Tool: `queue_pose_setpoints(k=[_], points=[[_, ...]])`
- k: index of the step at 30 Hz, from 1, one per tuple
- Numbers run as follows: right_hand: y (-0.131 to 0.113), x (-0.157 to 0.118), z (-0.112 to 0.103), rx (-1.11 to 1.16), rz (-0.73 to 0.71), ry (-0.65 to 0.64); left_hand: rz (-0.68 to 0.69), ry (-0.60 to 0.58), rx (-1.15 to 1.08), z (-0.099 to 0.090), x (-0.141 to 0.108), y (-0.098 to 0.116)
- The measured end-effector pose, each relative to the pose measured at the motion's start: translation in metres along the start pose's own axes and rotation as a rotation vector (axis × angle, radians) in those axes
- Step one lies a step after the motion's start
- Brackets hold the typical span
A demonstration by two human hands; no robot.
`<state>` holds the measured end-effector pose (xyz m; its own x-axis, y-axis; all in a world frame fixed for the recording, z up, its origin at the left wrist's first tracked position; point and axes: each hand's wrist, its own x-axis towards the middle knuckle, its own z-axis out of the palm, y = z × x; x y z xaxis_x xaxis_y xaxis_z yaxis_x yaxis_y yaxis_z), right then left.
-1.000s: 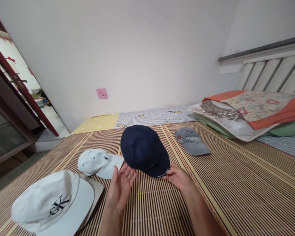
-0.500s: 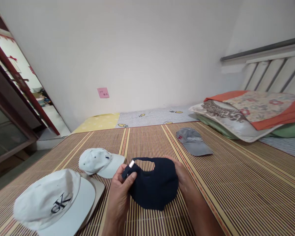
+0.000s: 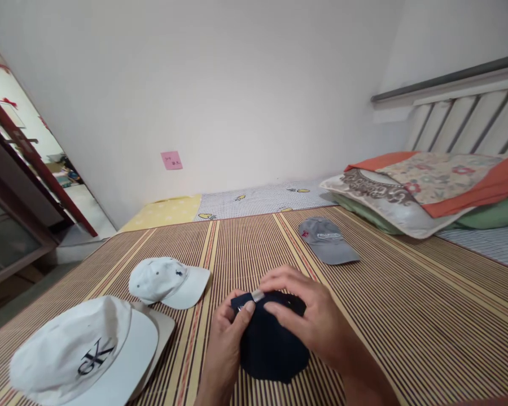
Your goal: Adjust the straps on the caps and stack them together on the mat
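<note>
— Where is the navy cap?
— It lies on the striped mat near the mat's front edge, about midway along it, between the person's two hands. The left hand pinches the strap end, thumb close on it, at the small silver buckle. The right hand is curled over the top of the cap, fingers pressing the strap from the other side.
— And the surface?
— The mat covers a bed; a yellow and checked sheet shows along its far edge, against a white wall with a pink note. Pillows are stacked at the right, under a slatted headboard. A doorway opens at the left.
— What differs from a moment ago?
— Half a second back the cap was spread wider with its back opening showing and the right hand beside it; now that hand lies over it.
— Other things?
— A large white cap at the front left corner, a small white cap just beyond it, a grey cap toward the far right. Nothing lies inside any of them that can be seen.
</note>
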<state>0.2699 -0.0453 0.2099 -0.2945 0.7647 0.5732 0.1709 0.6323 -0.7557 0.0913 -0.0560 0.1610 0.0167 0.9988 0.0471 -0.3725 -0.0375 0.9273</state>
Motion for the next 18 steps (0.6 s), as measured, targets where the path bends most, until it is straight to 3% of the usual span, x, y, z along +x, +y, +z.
queue_pose_setpoints(k=[4, 11, 18], points=[[0.000, 0.001, 0.004, -0.029, 0.081, -0.157, 0.034, -0.043, -0.033, 0.000, 0.002, -0.008], [0.001, 0.002, 0.006, -0.034, 0.099, -0.207, 0.025, -0.065, 0.011, -0.002, 0.002, -0.015], [0.002, 0.001, 0.009, -0.011, 0.108, -0.175, 0.027, -0.076, -0.007, 0.002, 0.001, -0.014]])
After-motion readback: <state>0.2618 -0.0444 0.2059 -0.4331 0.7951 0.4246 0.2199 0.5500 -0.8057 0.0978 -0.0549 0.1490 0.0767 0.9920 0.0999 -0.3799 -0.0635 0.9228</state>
